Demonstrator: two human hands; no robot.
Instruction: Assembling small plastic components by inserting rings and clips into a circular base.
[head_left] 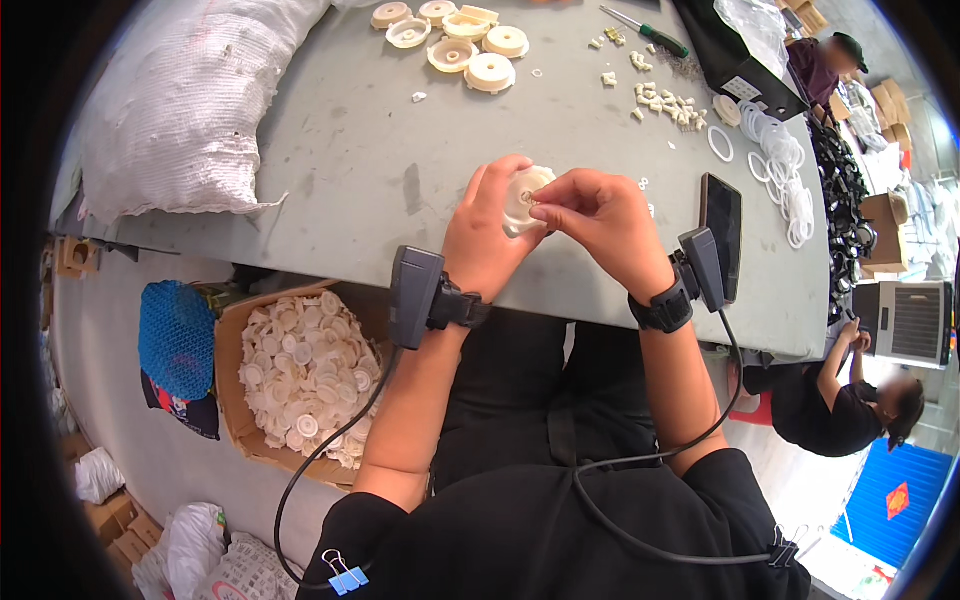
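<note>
My left hand (489, 232) is wrapped round the edge of a round cream plastic part (518, 212), holding it just above the table near its front edge. With thumb and forefinger pinched together, my right hand (602, 222) works at the middle of that part. A small metallic-looking bit shows at these fingertips, too small to name. Farther up the table lie several round cream plastic housings (490, 73). To the right, small cream plastic pieces (668, 104) are scattered in a loose group.
A green-handled screwdriver (665, 40), a black box (745, 60), white rings (785, 165) and a phone (721, 235) line the right side. A white woven sack (205, 110) occupies the left. Below stands a carton (232, 400) of plastic discs. Two other people are at right.
</note>
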